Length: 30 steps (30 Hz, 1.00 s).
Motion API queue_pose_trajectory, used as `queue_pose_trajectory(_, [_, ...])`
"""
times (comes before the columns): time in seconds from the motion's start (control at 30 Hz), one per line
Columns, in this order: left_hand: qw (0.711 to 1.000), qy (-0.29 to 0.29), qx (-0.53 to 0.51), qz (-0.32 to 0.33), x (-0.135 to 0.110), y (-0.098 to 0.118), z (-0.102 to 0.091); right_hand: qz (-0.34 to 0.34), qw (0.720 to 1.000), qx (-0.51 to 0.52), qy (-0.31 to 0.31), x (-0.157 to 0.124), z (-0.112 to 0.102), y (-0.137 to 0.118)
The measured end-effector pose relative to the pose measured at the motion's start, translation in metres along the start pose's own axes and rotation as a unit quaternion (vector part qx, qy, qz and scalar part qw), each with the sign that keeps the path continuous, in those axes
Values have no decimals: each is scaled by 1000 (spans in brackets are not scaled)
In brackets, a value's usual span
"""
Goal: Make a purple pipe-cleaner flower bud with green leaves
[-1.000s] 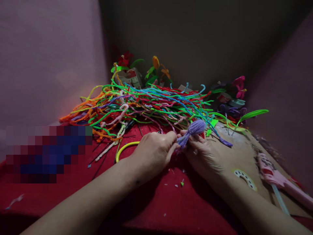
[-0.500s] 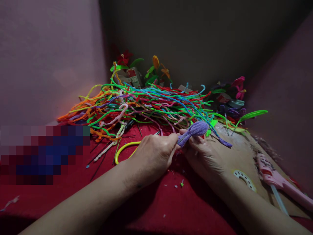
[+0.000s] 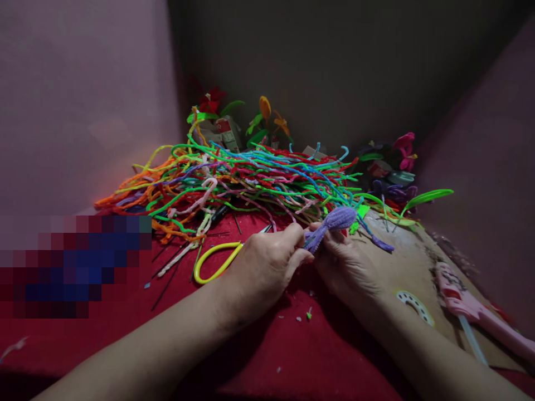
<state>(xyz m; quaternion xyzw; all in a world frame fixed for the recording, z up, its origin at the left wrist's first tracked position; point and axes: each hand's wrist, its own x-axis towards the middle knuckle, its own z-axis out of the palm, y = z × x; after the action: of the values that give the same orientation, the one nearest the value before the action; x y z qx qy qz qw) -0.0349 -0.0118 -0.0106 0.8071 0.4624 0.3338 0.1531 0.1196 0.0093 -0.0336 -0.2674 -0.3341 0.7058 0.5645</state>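
A purple pipe-cleaner bud point(image 3: 340, 220), rounded at its upper right end and narrowing toward the lower left, is held between my two hands. My left hand point(image 3: 271, 256) pinches its narrow lower end between thumb and fingers. From the right, my right hand point(image 3: 345, 262) grips it just below the rounded part; some of these fingers are hidden behind the bud. Yellow-handled scissors point(image 3: 217, 262) lie beside my left hand, their blades partly hidden by it. A big heap of colourful pipe cleaners point(image 3: 251, 178) lies just beyond both hands.
On a brown board point(image 3: 376, 267) at the right rest a pink glue gun point(image 3: 463, 295) and a white curved piece with holes point(image 3: 416, 306). Pipe-cleaner flowers point(image 3: 405, 150) stand at the back. Scraps dot the red cloth point(image 3: 259, 356). Walls close in behind and at both sides.
My left hand has shifted slightly at the bud's narrow end, its thumb now further forward. More of the scissors shows. The bud stays in both hands.
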Motion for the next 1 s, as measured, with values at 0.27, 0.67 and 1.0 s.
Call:
queue_pose_trajectory(0.27, [880,-130,-371,-267,10,12,-14,-29,999,5,41,3,-3,2])
queue_pose_trajectory(0.67, [802,-172,-502,-274,10,5,-9,-23,999,1,22,3,-1,1])
queue_pose_trajectory(1.0, [875,-100,-383,-278,8,10,-7,-29,999,12,36,4,-3,3])
